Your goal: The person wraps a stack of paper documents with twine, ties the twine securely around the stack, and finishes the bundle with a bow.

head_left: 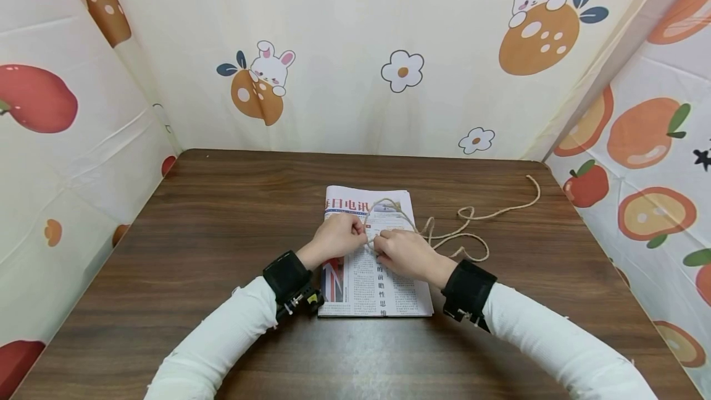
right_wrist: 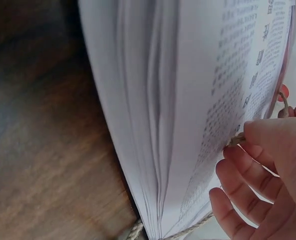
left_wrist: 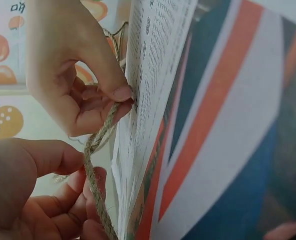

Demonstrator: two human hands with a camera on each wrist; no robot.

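A folded stack of newspapers (head_left: 408,301) lies on the table, and a thin twisted rope (head_left: 512,208) crosses it. Over the middle of the stack, my left hand (head_left: 340,233) pinches the rope between thumb and fingertips. Just to its right, my right hand (head_left: 408,253) pinches another part of the rope close above the printed page. In the left wrist view two strands of rope (left_wrist: 101,205) cross between the hands. The right wrist view shows a short piece of rope (right_wrist: 235,140) at my right thumb tip, and rope passing round the paper's edge below.
The loose rope lies in loops and a tail on the brown wooden table (head_left: 233,202), right of the newspapers. A cream curtain (head_left: 344,104) with printed rabbits and flowers hangs behind, and fruit-printed sheets (head_left: 655,202) border both sides. Both wrists wear black bands (head_left: 469,292).
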